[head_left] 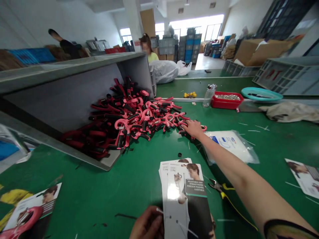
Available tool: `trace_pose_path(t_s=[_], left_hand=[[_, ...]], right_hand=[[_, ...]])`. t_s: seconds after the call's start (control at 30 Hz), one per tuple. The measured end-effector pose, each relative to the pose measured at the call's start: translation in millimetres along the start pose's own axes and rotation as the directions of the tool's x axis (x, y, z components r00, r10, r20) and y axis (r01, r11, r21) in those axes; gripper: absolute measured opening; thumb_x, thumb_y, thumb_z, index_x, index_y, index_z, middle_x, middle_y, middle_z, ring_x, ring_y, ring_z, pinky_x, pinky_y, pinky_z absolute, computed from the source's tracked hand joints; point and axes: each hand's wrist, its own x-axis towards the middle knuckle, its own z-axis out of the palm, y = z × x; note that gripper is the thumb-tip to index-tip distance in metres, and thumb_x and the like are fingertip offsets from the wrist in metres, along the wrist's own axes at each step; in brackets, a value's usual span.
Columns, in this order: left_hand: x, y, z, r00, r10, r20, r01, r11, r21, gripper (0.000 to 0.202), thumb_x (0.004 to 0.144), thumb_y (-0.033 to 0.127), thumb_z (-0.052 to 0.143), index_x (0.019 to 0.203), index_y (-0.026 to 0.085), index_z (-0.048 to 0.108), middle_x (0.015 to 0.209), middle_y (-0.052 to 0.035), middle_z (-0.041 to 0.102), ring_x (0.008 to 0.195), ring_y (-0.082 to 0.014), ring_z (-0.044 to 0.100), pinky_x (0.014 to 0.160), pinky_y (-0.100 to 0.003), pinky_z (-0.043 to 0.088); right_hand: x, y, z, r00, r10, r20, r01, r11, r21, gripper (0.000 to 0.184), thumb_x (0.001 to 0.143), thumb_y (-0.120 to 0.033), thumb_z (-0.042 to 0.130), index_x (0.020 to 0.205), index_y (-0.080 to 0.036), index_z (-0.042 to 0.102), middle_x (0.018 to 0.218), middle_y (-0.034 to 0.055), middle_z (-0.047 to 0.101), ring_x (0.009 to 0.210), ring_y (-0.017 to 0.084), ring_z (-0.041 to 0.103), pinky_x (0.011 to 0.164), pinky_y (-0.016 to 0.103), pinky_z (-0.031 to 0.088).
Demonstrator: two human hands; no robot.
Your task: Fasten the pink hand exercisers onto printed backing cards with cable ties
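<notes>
Head view: near, the left hand (147, 225) is grasping printed cards (188, 199); farther off, the right hand (192, 128) is touching hand grips (147, 115) rightmost in the heap, its hold hidden. They're looking light, stiff, best taken by black handles (120, 140).

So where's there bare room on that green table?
A wide patch of green tabletop lies between the grey crate, lower-left card and central card stack, with a few dark bits. Another, strewn with white strips, lies between the right arm, plastic packet and far-right card. It's crowded where pink grips spill from the crate to the right hand.
</notes>
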Motion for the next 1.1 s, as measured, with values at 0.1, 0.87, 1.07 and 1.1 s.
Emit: trace_pose_path(t_s=[0.1,0.87,1.07,1.1], left_hand=[[-3.1,8.2,2.1,0.998,0.062,0.031,-0.064,0.994,0.092,0.044,0.085,0.061,0.057,0.087,0.018,0.058,0.063,0.0002,0.063,0.045,-0.0113,0.059,0.045,-0.02,0.041],[-51.4,11.2,41.5,0.92,0.209,-0.331,-0.186,0.977,0.102,0.036,0.079,0.049,0.059,0.095,0.019,0.049,0.081,-0.0016,0.063,0.045,-0.0123,0.056,0.04,-0.024,0.042],[-66.5,25.7,44.2,0.822,0.345,-0.452,-0.253,0.934,0.252,0.045,0.079,0.046,0.066,0.108,0.014,0.052,0.105,-0.0139,0.064,0.093,-0.0245,0.065,0.079,-0.039,0.054],[-74.5,34.2,42.7,0.78,0.415,-0.469,-0.293,0.903,0.313,0.046,0.082,0.044,0.065,0.114,0.014,0.052,0.114,-0.0152,0.061,0.101,-0.0249,0.063,0.089,-0.041,0.051]], right_hand=[[-31.9,-14.8,-5.6,1.0,-0.008,-0.021,0.007,1.0,-0.023,0.049,0.097,-0.05,0.039,0.126,-0.017,0.06,0.125,0.0176,0.063,0.115,0.034,0.051,0.097,0.044,0.03],[-176.2,-1.9,-159.3,0.963,-0.194,-0.184,0.23,0.953,0.198,0.029,0.094,-0.042,0.049,0.095,-0.017,0.063,0.089,0.0086,0.067,0.078,0.021,0.059,0.069,0.029,0.04],[-268.8,-49.1,-185.7,0.982,-0.122,-0.141,0.18,0.423,0.888,0.028,0.089,-0.045,0.062,0.101,-0.02,0.064,0.097,0.0054,0.07,0.074,0.018,0.065,0.072,0.032,0.053],[-288.0,-60.9,-182.6,0.983,-0.105,-0.151,0.174,0.26,0.95,0.026,0.089,-0.043,0.063,0.104,-0.021,0.064,0.107,0.0062,0.07,0.08,0.018,0.067,0.077,0.034,0.055]])
